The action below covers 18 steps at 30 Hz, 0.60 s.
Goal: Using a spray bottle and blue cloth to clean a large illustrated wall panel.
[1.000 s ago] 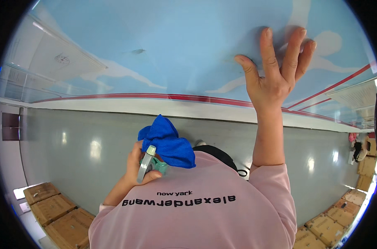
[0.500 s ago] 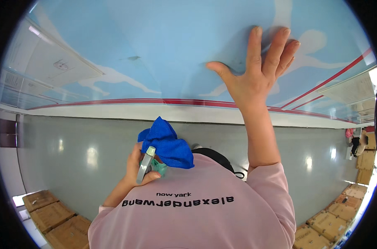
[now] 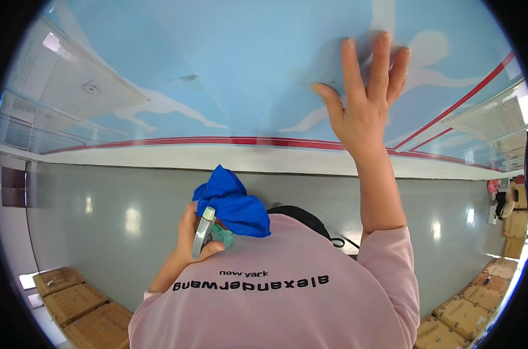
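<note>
My right hand (image 3: 365, 107) reaches up to a light blue printed wall panel (image 3: 246, 64), fingers stretched out and slightly apart. Its fingertips appear to rest on the panel, though contact is hard to judge. Beside the thumb tip shows a faint dark smudge (image 3: 328, 84). Down in front of my pink shirt, my left hand (image 3: 188, 235) is closed around a spray bottle with a grey-and-white trigger head (image 3: 202, 232) and a see-through green body (image 3: 222, 234). A bunched blue cloth (image 3: 232, 203) is also at that hand, draped over the bottle; its grip on the cloth is partly hidden.
A second dark mark (image 3: 188, 77) lies farther left on the panel. A red stripe (image 3: 246, 141) and white skirting (image 3: 246, 156) run along its bottom above a shiny grey floor (image 3: 159, 192). Brown boxes stand at lower left (image 3: 78, 302) and lower right (image 3: 461, 314). A person (image 3: 505, 200) is at far right.
My right thumb has drawn in toward the fingers, and the palm has shifted slightly right. My left hand keeps its hold on the bottle and cloth. The view has shifted a little.
</note>
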Available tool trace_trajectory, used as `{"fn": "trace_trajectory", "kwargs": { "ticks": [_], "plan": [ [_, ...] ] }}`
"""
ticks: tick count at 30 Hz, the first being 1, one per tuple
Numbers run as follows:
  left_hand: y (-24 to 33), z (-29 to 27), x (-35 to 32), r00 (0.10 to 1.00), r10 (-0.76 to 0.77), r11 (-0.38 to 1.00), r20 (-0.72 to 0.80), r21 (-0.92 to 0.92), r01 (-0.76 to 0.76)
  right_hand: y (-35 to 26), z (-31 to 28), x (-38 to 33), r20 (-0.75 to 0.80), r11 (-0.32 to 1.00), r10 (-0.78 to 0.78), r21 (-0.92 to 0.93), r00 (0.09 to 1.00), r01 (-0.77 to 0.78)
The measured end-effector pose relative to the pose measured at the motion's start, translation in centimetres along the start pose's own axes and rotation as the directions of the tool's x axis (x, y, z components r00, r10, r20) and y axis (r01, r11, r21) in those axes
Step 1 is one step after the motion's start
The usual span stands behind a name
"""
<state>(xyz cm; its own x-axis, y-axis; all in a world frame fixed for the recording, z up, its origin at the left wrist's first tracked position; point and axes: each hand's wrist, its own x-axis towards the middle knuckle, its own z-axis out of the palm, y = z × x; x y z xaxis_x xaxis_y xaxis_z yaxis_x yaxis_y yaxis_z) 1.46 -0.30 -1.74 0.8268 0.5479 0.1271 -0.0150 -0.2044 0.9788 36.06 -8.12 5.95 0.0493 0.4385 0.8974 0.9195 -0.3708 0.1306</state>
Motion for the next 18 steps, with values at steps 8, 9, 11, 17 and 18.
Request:
{"fn": "trace_trajectory", "kwargs": {
  "ticks": [8, 9, 11, 17, 18],
  "plan": [
    [0.0, -0.2, 0.2, 1.000, -0.021, 1.000, 0.013, -0.018, 0.021, 0.1, 1.3, 1.2, -0.283, 0.977, 0.199, 0.132, 0.938, -0.168],
    [0.1, -0.2, 0.3, 1.000, -0.024, 1.000, 0.014, -0.020, 0.024, -0.1, 1.5, 1.2, -0.266, 0.973, 0.224, 0.113, 0.938, -0.200],
    [0.0, -0.3, 0.4, 0.999, -0.034, 0.999, 0.029, -0.001, 0.034, 0.1, 0.8, 1.6, -0.239, 0.985, 0.170, 0.046, 0.956, -0.164],
    [0.5, -0.3, 1.0, 0.999, -0.006, 0.999, 0.038, -0.042, 0.008, -0.4, -0.1, 1.7, -0.154, 0.993, 0.121, 0.009, 0.981, -0.121],
    [0.6, -0.4, 1.0, 0.999, -0.004, 0.999, 0.042, -0.041, 0.006, -0.5, -0.2, 1.7, -0.148, 0.995, 0.099, 0.012, 0.984, -0.098]
  ]
}}
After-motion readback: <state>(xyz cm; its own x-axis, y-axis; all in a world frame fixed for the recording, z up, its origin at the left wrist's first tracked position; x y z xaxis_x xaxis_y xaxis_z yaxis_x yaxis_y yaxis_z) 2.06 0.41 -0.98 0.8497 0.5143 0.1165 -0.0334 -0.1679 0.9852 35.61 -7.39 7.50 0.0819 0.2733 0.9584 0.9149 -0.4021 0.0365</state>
